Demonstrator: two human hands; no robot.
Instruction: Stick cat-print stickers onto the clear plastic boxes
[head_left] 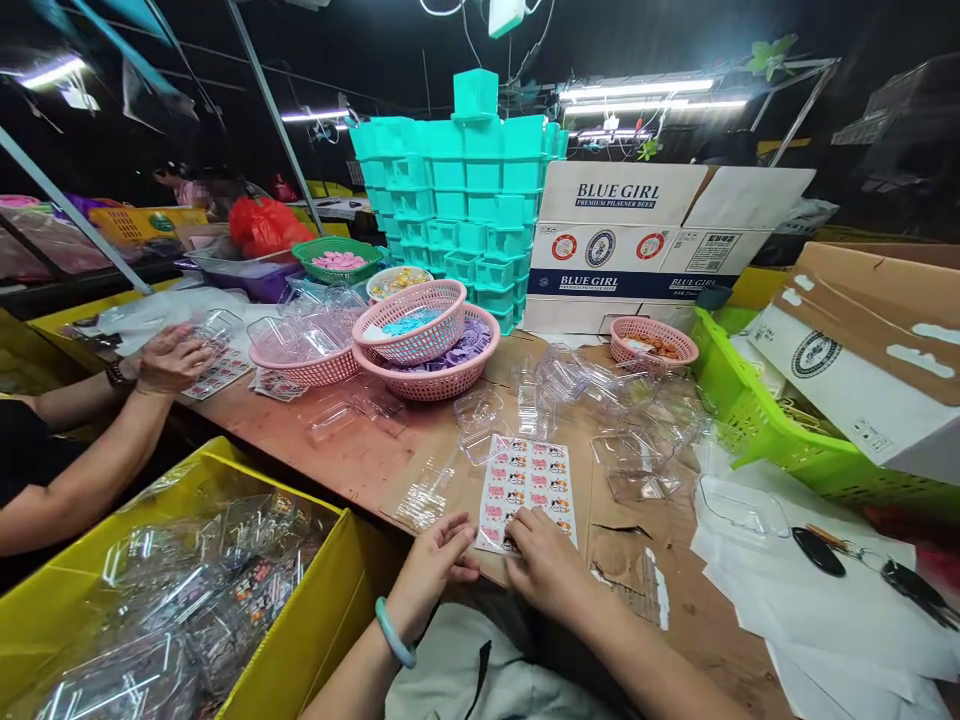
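Brown table (285,435), carton (630,250) (BLUE GIRL), right hand (551,562) on sticker sheet (527,485)

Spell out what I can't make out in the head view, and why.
All in the head view:
1. Part of the sticker sheet: covered by the right hand.
2. The sheet's fine print: too small.
3. Floor of the yellow bin: hidden under clear packs.
4. Head of the co-worker at left: cut off by the left edge.
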